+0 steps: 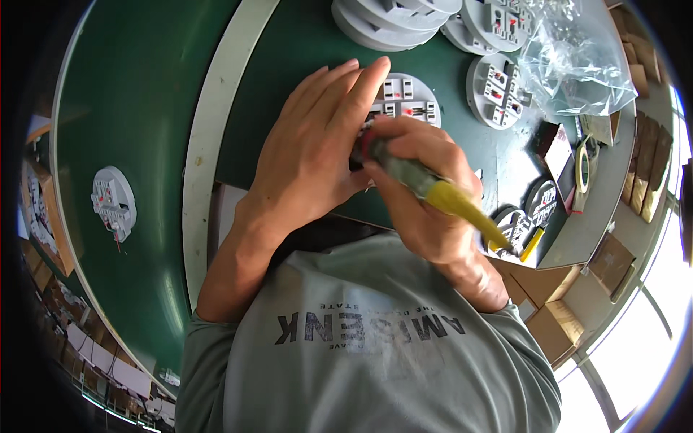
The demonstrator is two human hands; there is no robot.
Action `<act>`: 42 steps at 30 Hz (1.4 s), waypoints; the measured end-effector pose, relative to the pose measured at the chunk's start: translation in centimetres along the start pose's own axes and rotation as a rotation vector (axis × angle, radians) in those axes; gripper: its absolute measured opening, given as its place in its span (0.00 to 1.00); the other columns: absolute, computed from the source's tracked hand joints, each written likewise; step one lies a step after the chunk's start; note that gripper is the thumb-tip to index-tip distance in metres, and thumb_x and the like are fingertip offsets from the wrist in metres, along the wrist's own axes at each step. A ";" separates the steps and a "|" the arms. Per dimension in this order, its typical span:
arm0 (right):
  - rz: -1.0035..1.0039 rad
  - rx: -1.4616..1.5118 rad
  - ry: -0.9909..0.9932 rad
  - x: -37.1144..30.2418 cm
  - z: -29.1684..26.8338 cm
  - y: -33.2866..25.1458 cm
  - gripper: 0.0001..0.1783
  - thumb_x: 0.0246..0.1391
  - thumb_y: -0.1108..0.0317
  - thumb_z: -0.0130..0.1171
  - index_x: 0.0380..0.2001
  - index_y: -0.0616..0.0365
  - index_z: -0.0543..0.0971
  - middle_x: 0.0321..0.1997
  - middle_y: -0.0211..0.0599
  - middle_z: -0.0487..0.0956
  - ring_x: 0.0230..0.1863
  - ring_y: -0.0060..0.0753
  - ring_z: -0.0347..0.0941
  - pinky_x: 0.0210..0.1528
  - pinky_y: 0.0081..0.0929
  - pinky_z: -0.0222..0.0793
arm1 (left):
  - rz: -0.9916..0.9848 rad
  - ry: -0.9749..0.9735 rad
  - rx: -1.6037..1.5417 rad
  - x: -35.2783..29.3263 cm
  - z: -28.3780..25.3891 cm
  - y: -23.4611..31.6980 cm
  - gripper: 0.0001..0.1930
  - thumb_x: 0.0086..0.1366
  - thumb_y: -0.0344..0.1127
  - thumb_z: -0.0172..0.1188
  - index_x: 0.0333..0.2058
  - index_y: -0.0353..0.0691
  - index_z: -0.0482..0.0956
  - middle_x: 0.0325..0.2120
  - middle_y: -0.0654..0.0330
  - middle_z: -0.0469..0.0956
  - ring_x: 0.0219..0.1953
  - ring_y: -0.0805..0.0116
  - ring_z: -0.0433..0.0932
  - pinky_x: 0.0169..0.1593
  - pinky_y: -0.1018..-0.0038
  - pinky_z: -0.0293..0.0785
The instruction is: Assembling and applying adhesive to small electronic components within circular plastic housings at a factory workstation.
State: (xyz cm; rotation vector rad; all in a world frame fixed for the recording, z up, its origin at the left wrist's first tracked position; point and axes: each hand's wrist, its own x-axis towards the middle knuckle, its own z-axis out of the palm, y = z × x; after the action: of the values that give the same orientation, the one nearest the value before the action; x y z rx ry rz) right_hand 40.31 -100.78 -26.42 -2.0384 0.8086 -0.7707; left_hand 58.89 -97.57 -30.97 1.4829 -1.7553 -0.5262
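Note:
A round light-grey plastic base [422, 90] with white terminal blocks and small red parts lies on the green worktop in front of me. My left hand [307, 144] rests over its left side with the fingers stretched out, hiding much of it. In my closed right hand [433, 187] is a power screwdriver [408, 173] with a greenish-grey body and a yellow tail, slightly blurred by motion. The tool tilts, with its front end down at the near part of the base, beside my left thumb. Its tip and whatever it touches are hidden by my hands.
Stacked grey round bases [393, 25] stand at the far side, with another terminal-fitted base [497, 90] to their right. Clear plastic bags [574, 61] lie far right, near a tape roll [583, 169] and black round parts [540, 202]. One base [113, 202] sits on the left green belt.

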 end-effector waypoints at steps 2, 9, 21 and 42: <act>-0.018 0.169 0.138 -0.3 -0.8 0.8 0.25 0.50 0.86 0.75 0.49 0.63 0.76 0.55 0.51 0.82 0.48 0.42 0.85 0.49 0.34 0.82 | -0.047 -0.027 -0.042 0.3 0.0 0.1 0.55 0.42 0.27 0.81 0.72 0.38 0.65 0.63 0.51 0.77 0.69 0.48 0.73 0.73 0.52 0.66; 0.017 0.235 0.452 -0.1 -1.1 1.9 0.24 0.50 0.85 0.75 0.48 0.62 0.75 0.53 0.52 0.83 0.48 0.41 0.85 0.49 0.33 0.82 | -0.050 -0.069 0.040 1.3 -0.2 0.2 0.57 0.40 0.28 0.83 0.73 0.40 0.65 0.64 0.51 0.76 0.69 0.48 0.72 0.74 0.52 0.66; 0.089 -0.027 0.311 0.3 -0.4 3.4 0.24 0.55 0.81 0.73 0.53 0.61 0.75 0.49 0.47 0.85 0.43 0.35 0.85 0.46 0.28 0.81 | -0.005 -0.094 0.097 2.1 0.3 -0.1 0.61 0.37 0.30 0.85 0.73 0.40 0.63 0.64 0.51 0.73 0.68 0.48 0.71 0.73 0.52 0.66; 0.417 -0.304 0.096 -1.9 -8.0 4.0 0.31 0.54 0.78 0.69 0.63 0.59 0.80 0.62 0.44 0.82 0.59 0.41 0.81 0.61 0.36 0.76 | 0.051 0.020 0.137 4.4 3.3 3.6 0.25 0.47 0.33 0.81 0.47 0.41 0.87 0.58 0.58 0.80 0.66 0.46 0.74 0.66 0.53 0.69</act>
State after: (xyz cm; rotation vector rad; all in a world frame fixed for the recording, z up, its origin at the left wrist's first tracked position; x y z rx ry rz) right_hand 32.08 -104.83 -26.23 -1.9981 1.4222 -0.5340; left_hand 53.95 -101.42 -29.17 1.5269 -1.8399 -0.3699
